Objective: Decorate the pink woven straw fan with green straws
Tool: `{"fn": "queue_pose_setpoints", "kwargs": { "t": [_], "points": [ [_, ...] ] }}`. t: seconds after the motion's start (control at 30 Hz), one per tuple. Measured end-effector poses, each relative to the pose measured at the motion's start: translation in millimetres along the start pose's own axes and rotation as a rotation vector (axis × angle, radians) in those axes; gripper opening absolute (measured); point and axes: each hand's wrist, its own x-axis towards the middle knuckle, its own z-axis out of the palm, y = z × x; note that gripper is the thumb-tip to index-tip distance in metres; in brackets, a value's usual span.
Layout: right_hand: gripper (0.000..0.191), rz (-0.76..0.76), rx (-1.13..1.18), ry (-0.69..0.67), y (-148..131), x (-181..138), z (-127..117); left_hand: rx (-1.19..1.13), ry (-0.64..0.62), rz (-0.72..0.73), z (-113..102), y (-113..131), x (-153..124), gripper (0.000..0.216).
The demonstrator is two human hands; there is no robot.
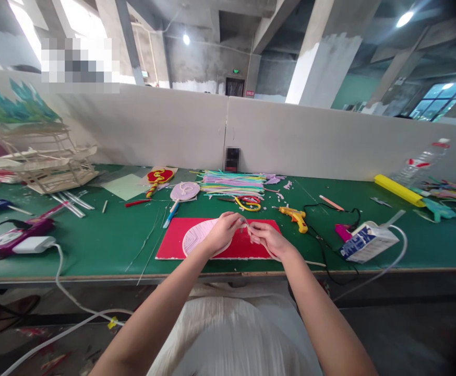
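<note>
1. Looking thru the head view (our only cam), we've got our left hand and right hand nearly meeting over the red board, to the right of the lilac oval disc.
2. Fingers: L thumb + index pinched closed on a thin pale strip; R thumb + index likewise, tips close to L's. Other R fingers curl loosely. Exact contact pts too small to tell.
3. Strip loc: btwn both sets of fingertips, above the board's right half. A pale length also shows by our R wrist; prob. same piece, can't confirm.
4. Technique, IMO: light pinch, tips only, since smth this thin likely creases easily. We'd let L anchor and R do the fine shaping, in small moves.
5. We'd give the trailing length slack: a snag at the wrist could tug our pinch out of line.
6. Disc lies on the board, partly hidden by our L hand. Best not to lean on it, as pressure might shift its surface lines.
7. Nearby kit: yellow glue gun just beyond the board's right end, yellow-handled scissors behind the board, coloured strip bundle farther back. Can't see gun temp, so we'd treat it as hot & give R fingers clearance.
</note>
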Motion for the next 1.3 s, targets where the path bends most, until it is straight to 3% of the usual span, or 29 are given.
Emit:
{"fn": "queue_pose_setpoints", "kwargs": {
  "t": [0.43,0.73,1.0,1.17,1.3],
  "points": [
    [0.020,0.009,-0.024,-0.032,-2.9,-1.4,0.0,-0.068,-0.086,-0.081,-6.2,1.4,-0.6,0.026],
    [0.021,0.021,-0.090,-0.015,-3.6,-4.3,2.6,-0.046,-0.052,-0.044,-4.5,0.8,-1.4,0.023],
    [0.039,0.000,-0.382,0.040,-14.4,-19.9,-1.8,-0.074,0.031,-0.067,-13.4,2.0,2.6,0.022],
    [0.028,-0.052,-0.708,0.075,-25.3,-37.0,3.7,-0.094,0.057,-0.111,-13.8,-6.0,7.9,0.023],
    [0.022,-0.211,-0.895,0.023,-29.5,-39.9,15.4,-0.124,0.066,-0.110,-5.7,-13.8,8.7,0.024]
  ]
}}
